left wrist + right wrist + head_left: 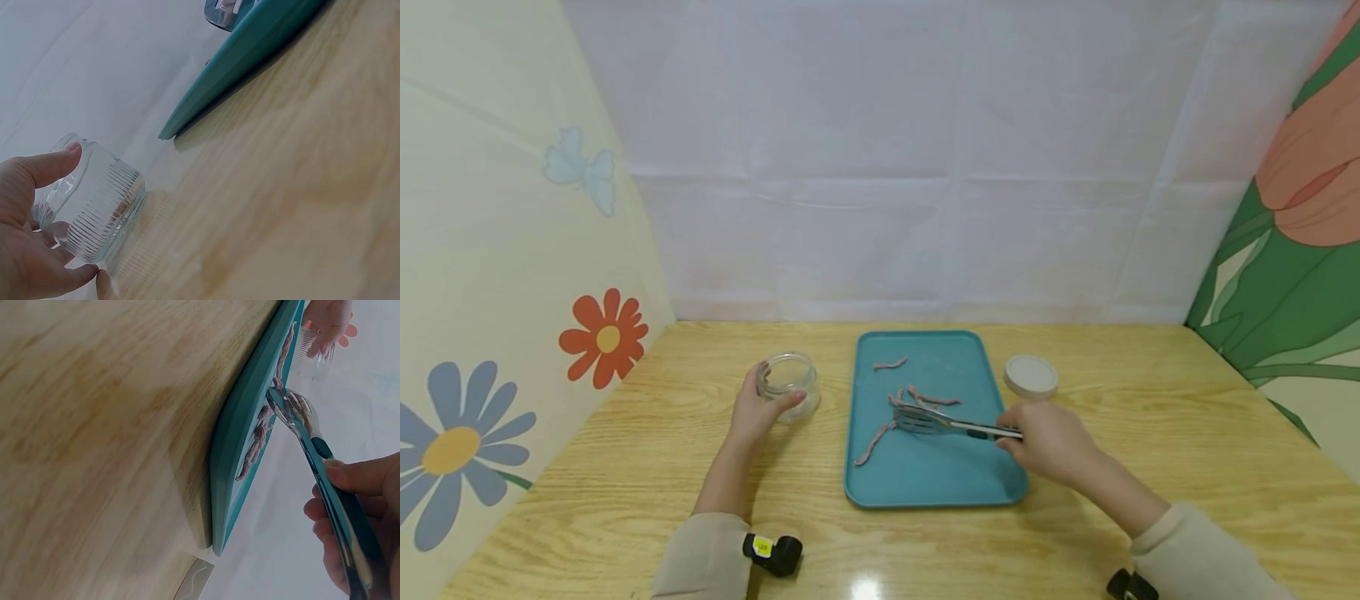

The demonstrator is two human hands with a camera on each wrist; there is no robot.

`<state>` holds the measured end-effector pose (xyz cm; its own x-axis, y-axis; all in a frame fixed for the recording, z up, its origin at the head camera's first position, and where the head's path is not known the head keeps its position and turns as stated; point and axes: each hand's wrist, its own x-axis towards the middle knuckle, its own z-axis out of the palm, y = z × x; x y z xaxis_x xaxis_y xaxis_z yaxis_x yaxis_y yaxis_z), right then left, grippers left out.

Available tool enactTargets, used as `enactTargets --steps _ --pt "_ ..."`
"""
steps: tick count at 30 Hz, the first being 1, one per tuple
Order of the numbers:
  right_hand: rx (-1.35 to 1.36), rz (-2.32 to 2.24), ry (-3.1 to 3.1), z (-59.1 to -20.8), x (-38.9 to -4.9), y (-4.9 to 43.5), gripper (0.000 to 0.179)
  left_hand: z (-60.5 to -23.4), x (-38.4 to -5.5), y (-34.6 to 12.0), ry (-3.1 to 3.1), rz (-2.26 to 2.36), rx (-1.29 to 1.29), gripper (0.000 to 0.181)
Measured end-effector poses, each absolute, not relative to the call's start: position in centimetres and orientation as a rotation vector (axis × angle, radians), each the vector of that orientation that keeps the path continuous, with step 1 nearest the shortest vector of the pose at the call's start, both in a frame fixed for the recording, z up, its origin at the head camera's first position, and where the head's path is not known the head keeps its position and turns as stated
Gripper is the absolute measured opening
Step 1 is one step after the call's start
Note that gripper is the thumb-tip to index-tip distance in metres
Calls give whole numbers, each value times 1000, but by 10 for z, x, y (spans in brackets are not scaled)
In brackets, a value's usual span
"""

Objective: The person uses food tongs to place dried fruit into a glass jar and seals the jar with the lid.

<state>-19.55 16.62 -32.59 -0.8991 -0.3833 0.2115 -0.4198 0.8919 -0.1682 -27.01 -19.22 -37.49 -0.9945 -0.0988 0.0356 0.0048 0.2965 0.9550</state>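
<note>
On the left, my left hand (pixel 757 415) holds a clear glass jar (pixel 792 385), fingers behind it and thumb at the near side. The jar has no lid on; its lower wall looks ribbed in the left wrist view. A reddish-brown patch shows through the glass there, too unclear to name. My right hand (pixel 1047 437) grips metal tongs (pixel 958 424) with slotted, fork-like ends. Their tips are at several pinkish twisted strips (pixel 874 445) on a teal tray (pixel 951 483). Whether a strip is between the tips I cannot tell.
A white round lid (pixel 1031 377) lies on the wooden table (pixel 895 550), right of the tray. One separate strip (pixel 891 364) is near the tray's far left corner. White cloth (pixel 880 208) hangs behind the table; painted panels stand at both sides.
</note>
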Motion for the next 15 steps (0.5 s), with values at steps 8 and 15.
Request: enactTargets --steps 8,15 --pt "601 311 -2885 -325 -194 166 12 -376 -269 -193 -2459 -1801 84 90" --pt "571 321 -2910 -321 -195 169 18 -375 -270 -193 -2450 -1828 76 92"
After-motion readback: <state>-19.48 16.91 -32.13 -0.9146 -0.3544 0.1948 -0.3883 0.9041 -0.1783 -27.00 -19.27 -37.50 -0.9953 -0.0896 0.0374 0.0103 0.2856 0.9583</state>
